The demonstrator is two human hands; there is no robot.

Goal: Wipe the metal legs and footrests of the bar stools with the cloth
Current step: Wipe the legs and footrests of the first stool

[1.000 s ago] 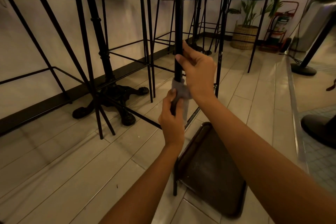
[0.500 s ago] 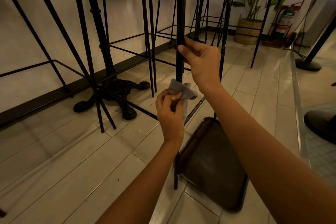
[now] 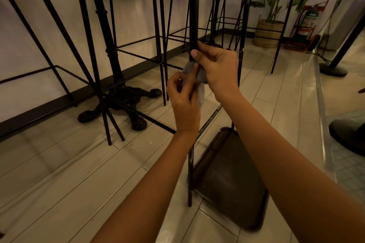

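Observation:
A black metal stool leg [image 3: 193, 16] runs down the middle of the view to the floor. My right hand [image 3: 217, 67] curls round this leg about halfway up, thumb in front. Just below, a small grey cloth [image 3: 199, 81] hangs against the leg, and my right fingers also pinch its top. My left hand [image 3: 183, 96] sits lower left, its fingers pinching the cloth's left edge. A thin footrest bar [image 3: 209, 122] slants down from behind the hands. The leg section behind both hands is hidden.
A dark brown tray [image 3: 231, 179] lies on the tiled floor right of the leg's foot. An ornate cast table base [image 3: 122, 102] stands left, among other stool legs [image 3: 88, 45]. A potted plant in a basket [image 3: 268, 33] and a red extinguisher stand [image 3: 308, 23] are far right.
My left hand has let go of the leg below and moved up-left to the cloth's edge. The right hand's fingers have come down onto the cloth's top while staying on the leg.

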